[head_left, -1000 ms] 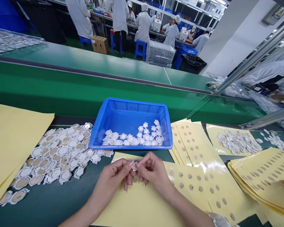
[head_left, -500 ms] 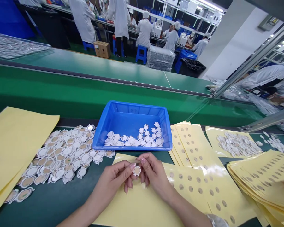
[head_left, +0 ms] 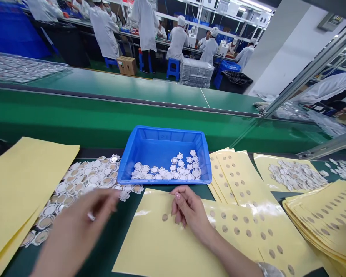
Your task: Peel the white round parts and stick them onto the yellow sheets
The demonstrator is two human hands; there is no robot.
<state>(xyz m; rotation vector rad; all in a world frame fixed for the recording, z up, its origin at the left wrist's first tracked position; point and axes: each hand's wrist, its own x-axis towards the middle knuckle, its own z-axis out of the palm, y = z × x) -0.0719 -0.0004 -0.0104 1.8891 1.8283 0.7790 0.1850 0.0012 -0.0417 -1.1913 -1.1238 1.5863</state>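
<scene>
My right hand (head_left: pixel 187 209) rests on a yellow backing sheet (head_left: pixel 161 246) in front of me, fingers curled together with their tips on the paper and nothing visible in them. Just left of it a small brown disc (head_left: pixel 164 217) lies on that sheet. My left hand (head_left: pixel 80 227) is smeared by motion over the dark table, beside the pile of round white parts with brown centres (head_left: pixel 83 181). A small white speck shows at its fingers. A blue tray (head_left: pixel 161 136) behind my hands holds several white round parts (head_left: pixel 173 169).
Plain yellow sheets (head_left: pixel 20 181) lie at the far left. Yellow sheets dotted with brown discs (head_left: pixel 242 184) and a stack of them (head_left: pixel 325 219) lie to the right, with another heap of white parts (head_left: pixel 294 175). A green conveyor (head_left: pixel 103 111) runs behind; people in white coats work beyond.
Both hands held one round part together before. Now my left hand has swung left toward the pile, my right hand has stayed, and a brown disc lies on the sheet.
</scene>
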